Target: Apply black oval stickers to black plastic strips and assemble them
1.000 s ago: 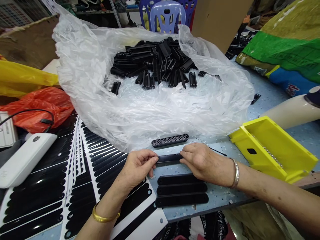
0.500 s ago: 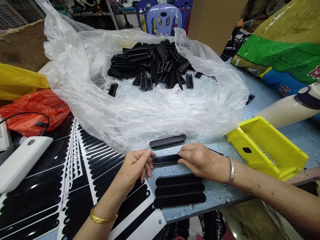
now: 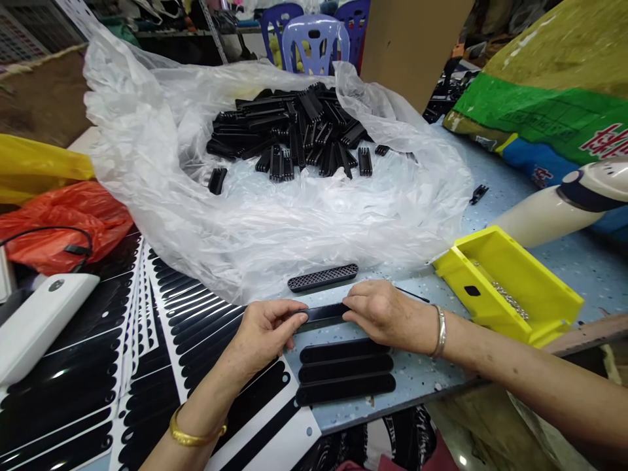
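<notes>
Black strip [image 3: 324, 314] is being held endwise between two hands over the blue table [image 3: 415, 383].
Three similar strips [image 3: 346, 370] are lying side by side nearer the edge, seemingly finished; the held one is apparently midway, while a latticed piece [image 3: 322, 278] beyond it and a black pile [image 3: 294, 127] are probably waiting. The left hand [image 3: 267, 330] is pinching one end, thumb against forefinger; the right hand [image 3: 392, 317], knuckles up, is gripping the other with bunched fingertips.
</notes>
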`<state>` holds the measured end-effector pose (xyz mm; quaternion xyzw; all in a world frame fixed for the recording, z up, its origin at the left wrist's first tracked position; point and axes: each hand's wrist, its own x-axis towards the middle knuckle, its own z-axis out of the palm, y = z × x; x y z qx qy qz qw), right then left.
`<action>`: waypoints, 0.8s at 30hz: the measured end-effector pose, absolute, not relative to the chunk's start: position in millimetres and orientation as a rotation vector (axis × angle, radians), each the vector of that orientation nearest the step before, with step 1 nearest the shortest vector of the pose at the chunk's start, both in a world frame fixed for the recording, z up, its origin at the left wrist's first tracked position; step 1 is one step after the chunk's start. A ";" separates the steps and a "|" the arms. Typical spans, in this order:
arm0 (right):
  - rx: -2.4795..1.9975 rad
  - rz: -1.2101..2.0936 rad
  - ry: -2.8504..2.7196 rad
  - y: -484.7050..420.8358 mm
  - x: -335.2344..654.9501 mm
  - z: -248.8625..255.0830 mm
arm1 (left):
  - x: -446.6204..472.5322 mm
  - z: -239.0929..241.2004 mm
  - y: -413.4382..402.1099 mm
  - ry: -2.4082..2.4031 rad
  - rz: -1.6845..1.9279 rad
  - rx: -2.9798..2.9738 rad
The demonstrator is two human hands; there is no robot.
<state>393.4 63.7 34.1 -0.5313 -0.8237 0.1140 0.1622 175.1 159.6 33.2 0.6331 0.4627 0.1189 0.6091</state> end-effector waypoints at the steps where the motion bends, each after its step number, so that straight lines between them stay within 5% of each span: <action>1: -1.510 0.336 -2.336 63.7 394.0 33.6 | 175.0 33.7 160.3 1.059 0.274 1.468; 24: -1.401 0.468 -1.903 54.0 403.3 6.6 | 167.2 15.9 166.2 1.008 0.310 1.507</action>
